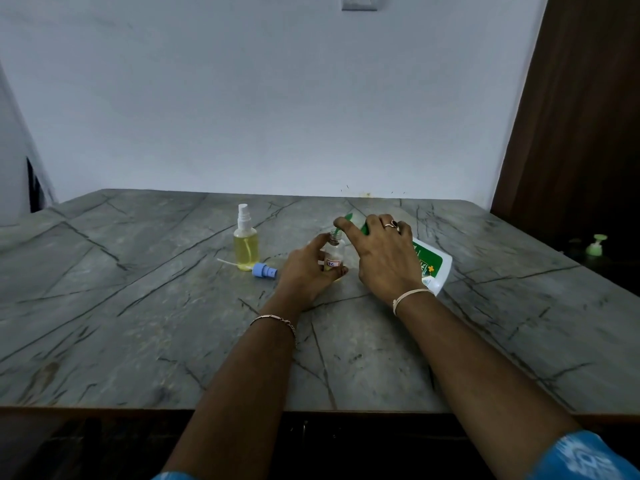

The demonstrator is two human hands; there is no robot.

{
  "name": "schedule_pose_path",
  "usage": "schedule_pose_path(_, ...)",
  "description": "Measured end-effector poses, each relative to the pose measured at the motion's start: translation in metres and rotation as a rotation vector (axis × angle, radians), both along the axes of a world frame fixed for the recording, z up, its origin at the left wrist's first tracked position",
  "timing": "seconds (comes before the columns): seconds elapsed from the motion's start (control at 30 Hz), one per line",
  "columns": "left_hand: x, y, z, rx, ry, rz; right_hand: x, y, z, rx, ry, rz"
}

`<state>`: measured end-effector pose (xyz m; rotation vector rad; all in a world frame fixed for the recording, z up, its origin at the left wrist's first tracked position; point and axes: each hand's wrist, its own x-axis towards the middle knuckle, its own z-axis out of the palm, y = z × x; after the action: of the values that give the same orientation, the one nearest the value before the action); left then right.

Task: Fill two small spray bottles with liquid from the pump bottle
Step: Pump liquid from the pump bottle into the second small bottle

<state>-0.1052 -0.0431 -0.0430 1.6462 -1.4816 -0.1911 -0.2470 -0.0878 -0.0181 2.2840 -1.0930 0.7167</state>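
- a person is sitting or standing at a grey, dark-veined table [138,323], both bare forearms reaching forward across it.
- the left hand [306,268] is wrapping its fingers around a small clear spray bottle [335,255], which is standing upright near the middle of the table with its top off and a little yellow liquid at the bottom.
- the right hand [381,254] is grasping a white pump bottle [433,268] with a green label, tilting it down to the left so its green nozzle [347,217] is sitting just above the small bottle's open neck; the forefinger is stretching out along the nozzle.
- a second spray bottle [246,242], capped with a white sprayer and nearly full of yellow liquid, is standing upright just to the left of the hands.
- a loose blue sprayer top [265,270] with its thin white tube is lying flat on the table, between the full bottle and the left hand.
- a bracelet is showing on each wrist, and a ring on the right hand.
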Motion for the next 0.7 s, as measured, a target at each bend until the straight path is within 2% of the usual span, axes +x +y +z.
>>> schedule_pose_path(0.7, 0.0009, -0.0016, -0.0009, -0.009, -0.022, 0.010, 0.0016, -0.0002, -0.0003, 0.005, 0.014, -0.013)
